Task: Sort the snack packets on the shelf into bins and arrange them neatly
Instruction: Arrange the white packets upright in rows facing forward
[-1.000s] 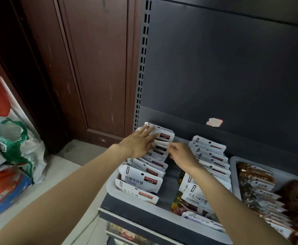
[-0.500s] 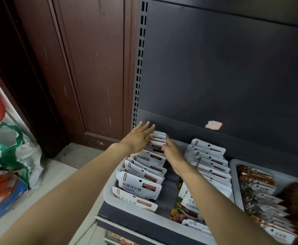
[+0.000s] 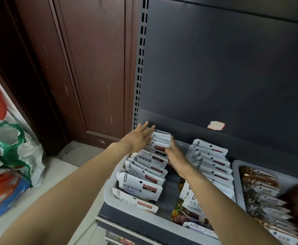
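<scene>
at the back left corner of the white bin [image 3: 109, 197], the left hand [image 3: 137, 140] lies flat and open on the left flank of the white packet row [image 3: 151, 163]; the right hand [image 3: 175, 155], fingers straight, presses its right flank, so the row's front-to-back axis lies between both palms

- The brown packets [image 3: 261, 191] run out of the picture at the right edge.
- The right arm [image 3: 220, 204] covers part of the middle packets [image 3: 194, 202]; their print is not readable.
</scene>
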Demonstrator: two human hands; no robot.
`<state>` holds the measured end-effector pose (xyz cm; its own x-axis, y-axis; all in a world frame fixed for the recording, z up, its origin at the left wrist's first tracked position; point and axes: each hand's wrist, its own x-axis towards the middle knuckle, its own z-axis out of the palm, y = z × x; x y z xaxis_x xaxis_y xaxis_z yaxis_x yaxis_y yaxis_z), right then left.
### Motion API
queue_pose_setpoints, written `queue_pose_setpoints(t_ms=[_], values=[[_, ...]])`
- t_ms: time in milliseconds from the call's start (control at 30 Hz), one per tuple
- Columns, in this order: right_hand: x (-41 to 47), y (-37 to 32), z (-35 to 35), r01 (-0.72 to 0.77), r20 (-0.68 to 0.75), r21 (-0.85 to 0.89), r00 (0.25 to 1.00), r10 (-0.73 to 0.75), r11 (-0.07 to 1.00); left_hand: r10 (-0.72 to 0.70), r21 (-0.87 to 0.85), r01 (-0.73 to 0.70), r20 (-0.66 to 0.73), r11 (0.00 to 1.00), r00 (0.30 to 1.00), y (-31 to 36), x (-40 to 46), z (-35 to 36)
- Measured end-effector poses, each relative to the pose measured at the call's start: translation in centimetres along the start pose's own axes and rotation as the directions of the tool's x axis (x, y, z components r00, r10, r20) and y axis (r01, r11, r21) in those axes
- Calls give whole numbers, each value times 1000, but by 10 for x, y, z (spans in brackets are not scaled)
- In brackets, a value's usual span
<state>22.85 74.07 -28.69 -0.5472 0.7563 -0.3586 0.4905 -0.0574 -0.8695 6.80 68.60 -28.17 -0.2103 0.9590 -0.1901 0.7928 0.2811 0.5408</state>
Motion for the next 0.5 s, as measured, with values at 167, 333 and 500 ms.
queue_pose_setpoints(t_ms=[167, 333, 500], values=[[-22, -5, -5, -6, -118, 7, 993, 7, 1000, -137, -604, 31, -131, 796, 982, -1, -40, -4], [-86, -9, 13, 41, -113, 5, 993, -40, 999, -135, -675, 113, 20, 729, 991, -18, -97, -1], [-110, 9, 45, -56, -124, 104, 990, 69, 993, -181, -784, 148, 46, 603, 982, -20, -139, 26]])
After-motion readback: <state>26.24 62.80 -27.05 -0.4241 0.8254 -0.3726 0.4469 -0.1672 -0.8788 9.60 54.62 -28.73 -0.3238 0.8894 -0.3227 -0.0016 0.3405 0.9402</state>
